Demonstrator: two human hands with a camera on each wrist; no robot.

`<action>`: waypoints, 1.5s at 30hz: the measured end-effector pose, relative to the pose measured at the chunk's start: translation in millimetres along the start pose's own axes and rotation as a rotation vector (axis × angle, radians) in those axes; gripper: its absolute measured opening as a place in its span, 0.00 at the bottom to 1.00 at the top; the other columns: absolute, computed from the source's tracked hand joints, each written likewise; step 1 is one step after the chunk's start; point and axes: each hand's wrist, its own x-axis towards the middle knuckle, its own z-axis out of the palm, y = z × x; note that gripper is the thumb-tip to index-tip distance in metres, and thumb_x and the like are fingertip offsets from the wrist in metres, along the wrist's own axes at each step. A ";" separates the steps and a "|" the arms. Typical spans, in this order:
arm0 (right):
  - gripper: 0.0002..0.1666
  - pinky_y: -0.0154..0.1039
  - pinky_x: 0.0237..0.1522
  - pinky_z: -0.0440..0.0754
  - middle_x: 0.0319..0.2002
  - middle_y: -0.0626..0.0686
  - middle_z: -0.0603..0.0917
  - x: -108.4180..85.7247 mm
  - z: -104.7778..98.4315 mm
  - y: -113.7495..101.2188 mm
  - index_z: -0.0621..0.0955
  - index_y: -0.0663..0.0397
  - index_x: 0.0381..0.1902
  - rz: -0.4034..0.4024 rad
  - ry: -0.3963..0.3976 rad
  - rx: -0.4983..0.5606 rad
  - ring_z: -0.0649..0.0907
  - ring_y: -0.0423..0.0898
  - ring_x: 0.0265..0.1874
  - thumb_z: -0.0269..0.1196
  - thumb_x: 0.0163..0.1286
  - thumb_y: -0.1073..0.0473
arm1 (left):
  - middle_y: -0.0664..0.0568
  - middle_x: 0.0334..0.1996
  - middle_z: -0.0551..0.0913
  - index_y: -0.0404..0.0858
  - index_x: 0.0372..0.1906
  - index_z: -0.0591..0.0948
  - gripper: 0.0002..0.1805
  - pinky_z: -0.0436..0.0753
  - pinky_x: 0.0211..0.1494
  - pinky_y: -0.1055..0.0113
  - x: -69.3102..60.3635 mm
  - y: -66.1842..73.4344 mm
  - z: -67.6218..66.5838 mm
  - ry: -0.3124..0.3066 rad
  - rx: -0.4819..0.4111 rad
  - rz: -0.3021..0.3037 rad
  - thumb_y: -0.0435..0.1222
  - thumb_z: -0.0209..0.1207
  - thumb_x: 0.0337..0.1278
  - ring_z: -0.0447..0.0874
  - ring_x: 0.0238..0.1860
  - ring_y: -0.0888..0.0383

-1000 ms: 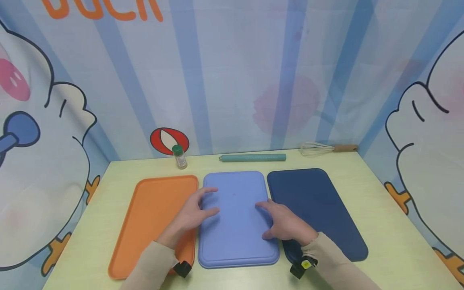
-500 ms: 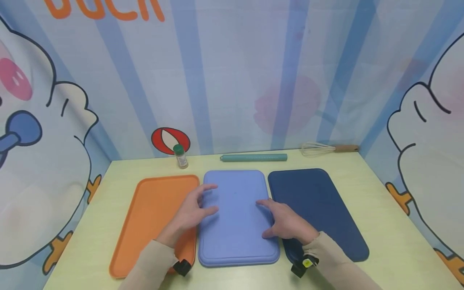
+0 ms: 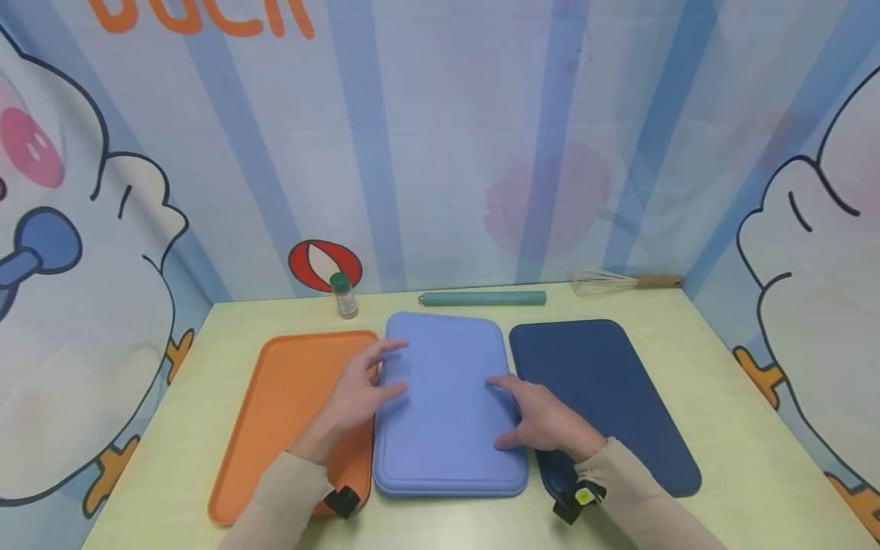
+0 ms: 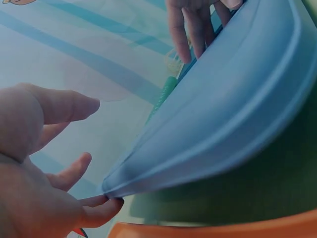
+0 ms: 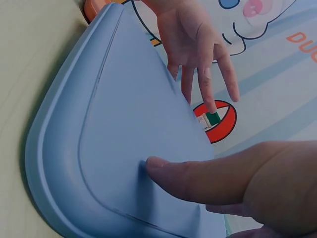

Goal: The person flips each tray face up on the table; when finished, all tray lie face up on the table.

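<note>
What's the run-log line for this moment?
left hand: touching light-blue tray at left edge | right hand: at right edge | light-blue tray: left side raised off table | orange tray, navy tray: on table

The bare right hand (image 5: 267, 183) is placed with its thumb over a light-blue, round-cornered plastic tray (image 5: 124, 109). By the tray's opposite edge, the bare left hand (image 5: 190, 39) is shown, fingers spread. Beyond that edge, a green-capped container (image 5: 213, 118) is partly seen before a printed red-and-white ball (image 5: 224, 131).

Orange capital letters "DUCK" (image 3: 237, 28), cut by frame edge, on blue-striped backdrop (image 3: 447, 153). Label (image 3: 347, 304) on small green-capped cylindrical jar (image 3: 341, 286): illegible.
</note>
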 end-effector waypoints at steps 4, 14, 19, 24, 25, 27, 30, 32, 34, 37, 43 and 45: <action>0.54 0.62 0.73 0.70 0.74 0.66 0.72 0.6 -1.0 2.0 0.72 0.56 0.76 -0.012 0.005 0.008 0.70 0.65 0.74 0.84 0.52 0.62 | 0.43 0.77 0.68 0.39 0.73 0.75 0.32 0.64 0.78 0.38 1.3 3.0 -5.6 0.001 -0.027 -0.011 0.26 0.67 0.65 0.63 0.79 0.38; 0.56 0.63 0.72 0.70 0.76 0.67 0.69 0.3 -5.3 4.8 0.70 0.56 0.77 -0.010 -0.021 0.077 0.69 0.67 0.75 0.84 0.52 0.62 | 0.42 0.78 0.67 0.44 0.75 0.74 0.32 0.74 0.72 0.42 4.5 7.2 -18.8 0.009 -0.046 -0.061 0.30 0.66 0.68 0.65 0.77 0.37; 0.57 0.63 0.73 0.70 0.76 0.67 0.69 1.6 -6.6 7.3 0.69 0.57 0.78 -0.034 -0.028 0.089 0.68 0.66 0.75 0.84 0.52 0.62 | 0.41 0.78 0.65 0.46 0.76 0.73 0.33 0.77 0.70 0.42 6.4 7.3 -22.5 0.003 -0.087 -0.078 0.31 0.66 0.67 0.67 0.76 0.36; 0.58 0.63 0.74 0.68 0.77 0.67 0.68 1.9 -8.0 8.8 0.68 0.58 0.79 -0.049 -0.039 0.112 0.67 0.66 0.76 0.84 0.52 0.63 | 0.39 0.78 0.66 0.43 0.76 0.72 0.33 0.78 0.70 0.42 8.0 9.0 -26.0 -0.017 -0.107 -0.056 0.32 0.66 0.68 0.70 0.74 0.35; 0.59 0.63 0.74 0.68 0.77 0.67 0.67 2.0 -8.3 8.9 0.68 0.58 0.79 -0.052 -0.040 0.114 0.67 0.67 0.76 0.84 0.52 0.63 | 0.39 0.77 0.67 0.43 0.76 0.72 0.33 0.77 0.70 0.42 8.2 9.4 -26.8 -0.021 -0.116 -0.056 0.32 0.66 0.68 0.70 0.74 0.35; 0.59 0.63 0.74 0.69 0.77 0.68 0.67 2.1 -9.0 9.0 0.68 0.58 0.79 -0.052 -0.043 0.121 0.66 0.67 0.77 0.84 0.51 0.64 | 0.38 0.77 0.68 0.43 0.76 0.72 0.33 0.77 0.71 0.43 8.7 10.8 -28.3 -0.026 -0.134 -0.056 0.32 0.66 0.68 0.71 0.73 0.35; 0.60 0.63 0.73 0.70 0.77 0.69 0.66 2.2 -10.1 9.1 0.67 0.58 0.79 -0.055 -0.046 0.128 0.67 0.67 0.76 0.84 0.51 0.64 | 0.38 0.77 0.68 0.43 0.76 0.72 0.33 0.77 0.71 0.45 9.6 11.4 -30.0 -0.027 -0.147 -0.053 0.33 0.66 0.68 0.73 0.72 0.36; 0.59 0.63 0.73 0.70 0.77 0.69 0.66 2.2 -10.6 8.9 0.67 0.58 0.79 -0.059 -0.047 0.131 0.67 0.68 0.76 0.84 0.51 0.64 | 0.39 0.76 0.69 0.44 0.76 0.72 0.33 0.79 0.69 0.46 10.1 11.5 -30.3 -0.027 -0.139 -0.042 0.33 0.66 0.68 0.74 0.71 0.37; 0.59 0.63 0.72 0.70 0.77 0.69 0.67 1.9 -11.0 8.6 0.68 0.59 0.79 -0.068 -0.047 0.129 0.67 0.68 0.76 0.83 0.52 0.64 | 0.42 0.76 0.71 0.46 0.76 0.73 0.33 0.81 0.67 0.47 10.5 10.8 -30.1 -0.026 -0.121 -0.030 0.33 0.67 0.69 0.75 0.70 0.39; 0.58 0.63 0.71 0.72 0.76 0.69 0.67 2.0 -11.3 8.0 0.68 0.59 0.79 -0.084 -0.052 0.138 0.69 0.68 0.75 0.83 0.53 0.66 | 0.46 0.74 0.72 0.48 0.75 0.74 0.32 0.82 0.65 0.48 10.5 9.8 -29.8 -0.026 -0.102 -0.022 0.34 0.67 0.69 0.76 0.69 0.41; 0.54 0.61 0.65 0.79 0.76 0.69 0.67 3.8 -10.5 6.6 0.69 0.58 0.78 -0.092 -0.064 0.163 0.74 0.69 0.71 0.80 0.56 0.68 | 0.46 0.73 0.72 0.47 0.75 0.76 0.31 0.83 0.62 0.55 10.4 8.8 -29.8 -0.012 -0.122 -0.004 0.35 0.68 0.68 0.76 0.68 0.42; 0.51 0.60 0.64 0.80 0.76 0.68 0.68 4.0 -9.9 4.8 0.69 0.57 0.78 -0.080 -0.060 0.169 0.75 0.69 0.70 0.78 0.59 0.66 | 0.45 0.72 0.73 0.46 0.75 0.76 0.32 0.83 0.60 0.59 10.8 9.5 -29.9 -0.010 -0.136 0.008 0.34 0.68 0.68 0.76 0.68 0.42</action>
